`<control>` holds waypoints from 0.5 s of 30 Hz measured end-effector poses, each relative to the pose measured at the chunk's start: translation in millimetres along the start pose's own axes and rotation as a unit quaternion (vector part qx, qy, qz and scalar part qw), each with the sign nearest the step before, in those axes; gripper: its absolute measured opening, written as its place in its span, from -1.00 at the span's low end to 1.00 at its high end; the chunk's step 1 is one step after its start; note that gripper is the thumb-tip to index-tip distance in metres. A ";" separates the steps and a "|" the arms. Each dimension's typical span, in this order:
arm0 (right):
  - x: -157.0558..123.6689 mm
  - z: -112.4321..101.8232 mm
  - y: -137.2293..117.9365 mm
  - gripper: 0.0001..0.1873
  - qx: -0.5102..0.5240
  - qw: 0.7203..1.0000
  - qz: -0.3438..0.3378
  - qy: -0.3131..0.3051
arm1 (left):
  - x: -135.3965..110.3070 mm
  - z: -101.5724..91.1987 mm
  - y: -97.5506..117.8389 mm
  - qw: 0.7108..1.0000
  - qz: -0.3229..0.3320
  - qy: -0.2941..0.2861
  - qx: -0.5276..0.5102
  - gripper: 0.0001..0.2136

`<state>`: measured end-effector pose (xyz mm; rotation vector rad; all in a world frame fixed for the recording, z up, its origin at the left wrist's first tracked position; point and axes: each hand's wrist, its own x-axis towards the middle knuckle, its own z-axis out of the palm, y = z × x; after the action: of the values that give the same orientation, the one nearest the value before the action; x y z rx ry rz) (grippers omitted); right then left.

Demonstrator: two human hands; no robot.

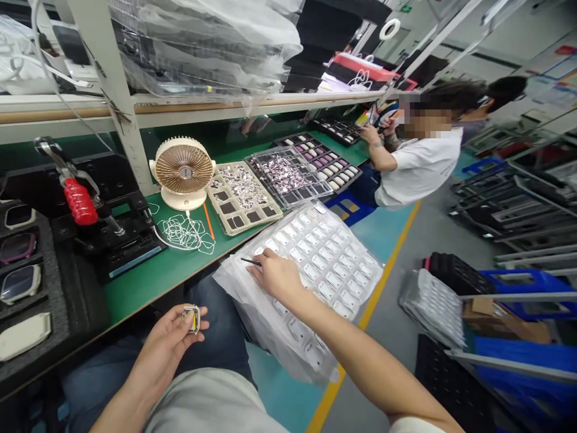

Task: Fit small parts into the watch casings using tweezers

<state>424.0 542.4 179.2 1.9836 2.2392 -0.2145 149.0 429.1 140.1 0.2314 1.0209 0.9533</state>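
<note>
My left hand (169, 343) is low over my lap, fingers pinched round a small square frame part (192, 318) with a yellow spot. My right hand (276, 276) rests on a stack of clear blister trays (333, 264) full of small white parts, which lies on my lap against the green bench. Its fingers grip thin dark tweezers (250, 261) whose tip points left over the tray's near corner.
On the green bench (148, 276) stand a small beige fan (183, 173), a beige tray of parts (241, 197), a clear tray (288, 174), a black clamp press with red handle (81, 201) and foam trays of frames (22, 282). Another person (419, 156) works at far right.
</note>
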 end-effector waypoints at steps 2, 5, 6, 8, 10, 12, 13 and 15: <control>0.4 -2.3 1.5 -0.77 0.013 1.000 0.009 0.006 | -2.7 3.3 3.0 1.000 0.003 -0.003 -0.011 -0.68; 1.4 -10.7 6.8 -0.82 0.043 0.998 0.029 0.020 | -7.1 3.9 8.9 0.999 0.003 -0.018 -0.037 -0.61; 0.0 -13.4 6.0 -0.82 0.055 0.997 0.035 0.028 | -8.8 3.5 11.1 0.999 0.004 -0.026 -0.047 -0.61; -8.4 -16.8 -3.7 -0.83 0.110 0.992 0.028 0.060 | -12.7 2.6 15.0 0.997 0.006 -0.044 -0.070 -0.63; -24.8 -16.4 -25.8 -0.85 0.208 0.973 -0.005 0.102 | -17.6 2.2 17.2 0.994 0.013 -0.056 -0.088 -0.62; -44.5 -12.1 -56.9 -0.86 0.318 0.939 -0.046 0.124 | -22.6 1.4 17.6 0.993 0.027 -0.061 -0.095 -0.62; -53.6 -8.8 -73.7 -0.86 0.369 0.919 -0.062 0.123 | -24.8 0.4 17.2 0.993 0.036 -0.062 -0.097 -0.63; -67.4 -1.6 -104.5 -0.89 0.474 0.871 -0.088 0.096 | -28.1 -3.5 16.1 0.990 0.055 -0.065 -0.109 -0.65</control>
<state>328.2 464.7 195.6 2.2172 2.7432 -1.4446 132.1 416.3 164.8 0.1670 0.7838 1.1260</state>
